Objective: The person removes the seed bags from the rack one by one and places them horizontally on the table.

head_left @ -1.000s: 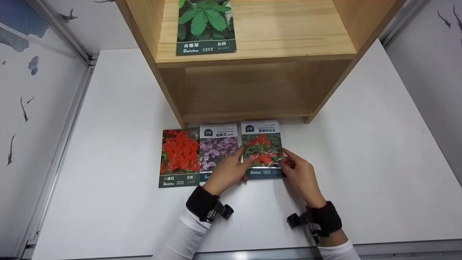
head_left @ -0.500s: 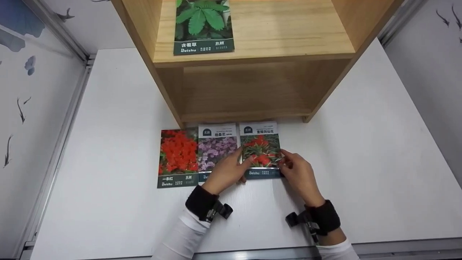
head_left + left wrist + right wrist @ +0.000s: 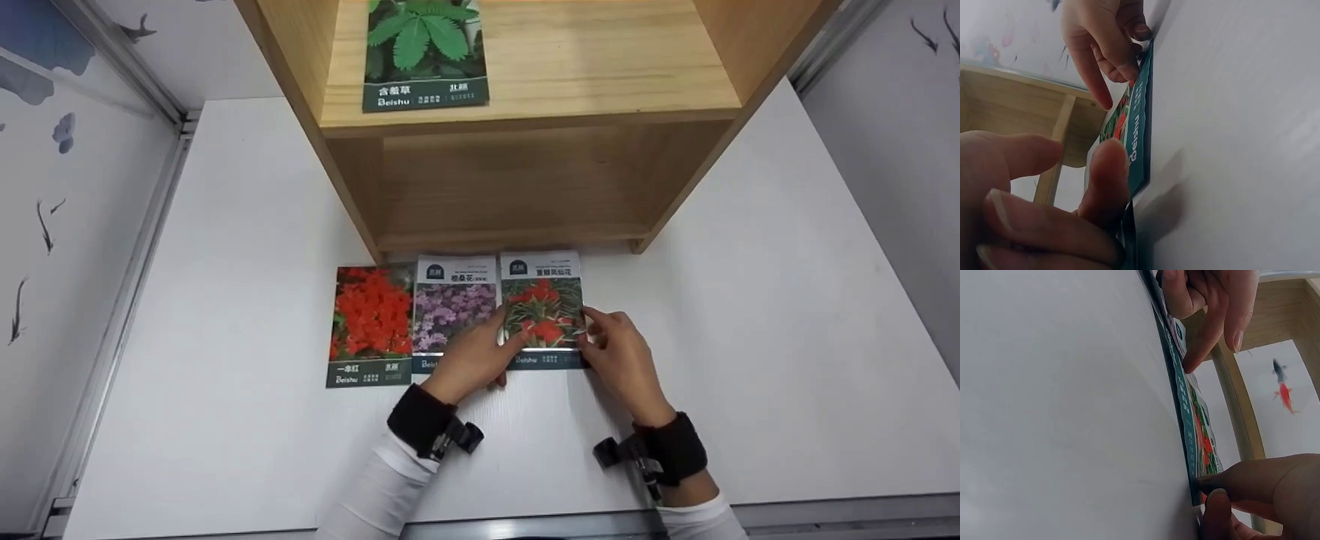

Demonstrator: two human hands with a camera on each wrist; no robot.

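Note:
A seed packet with red blooms among narrow leaves [image 3: 541, 300] lies flat on the white table between my hands. My left hand [image 3: 471, 358] reaches over the purple-flower seed packet [image 3: 452, 304], hiding its lower right part, and the thumb touches the red-bloom packet's left side. In the left wrist view, that thumb [image 3: 1109, 171] sits at the packet's lower corner. At the right edge, my right hand [image 3: 624, 364] pinches the same packet between thumb and index finger, seen close up in the right wrist view. Furthest left lies an all-red-flower seed packet [image 3: 373, 315].
A wooden shelf unit [image 3: 517, 187] stands just behind the row of packets. On its upper board lies a green-leaf seed packet [image 3: 426, 56], close to the front edge. White walls with painted decoration flank the table [image 3: 780, 337].
Both hands stay at the red-bloom packet. The narrow gap between it and the purple-flower packet has shrunk slightly. Otherwise the view has only shifted a little.

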